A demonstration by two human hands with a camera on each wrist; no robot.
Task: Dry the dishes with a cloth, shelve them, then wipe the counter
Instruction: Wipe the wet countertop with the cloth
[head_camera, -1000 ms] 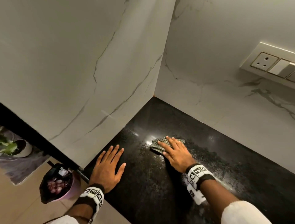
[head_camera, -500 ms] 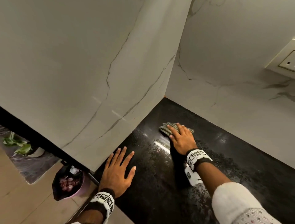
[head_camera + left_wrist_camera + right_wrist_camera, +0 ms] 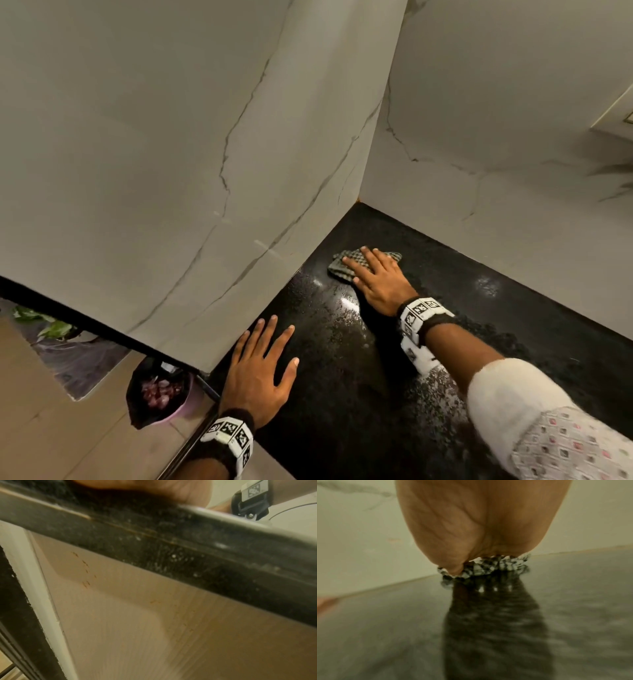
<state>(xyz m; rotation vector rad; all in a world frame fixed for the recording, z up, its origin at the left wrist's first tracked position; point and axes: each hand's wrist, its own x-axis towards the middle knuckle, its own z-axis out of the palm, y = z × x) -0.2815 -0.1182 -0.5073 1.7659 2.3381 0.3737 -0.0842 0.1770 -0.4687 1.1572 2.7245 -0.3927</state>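
right hand [image 3: 378,284] flat, fingers straight on cloth [image 3: 346,265] | left hand [image 3: 262,371] splayed on counter [image 3: 513,308] | risk: wet streaks beside cloth stay, far corner missed

Behind both hands [image 3: 258,378] sit black wristbands [image 3: 239,416] carrying white blocks with black square markers. The right arm wears a white sleeve [image 3: 534,421] with small pink and grey squares.
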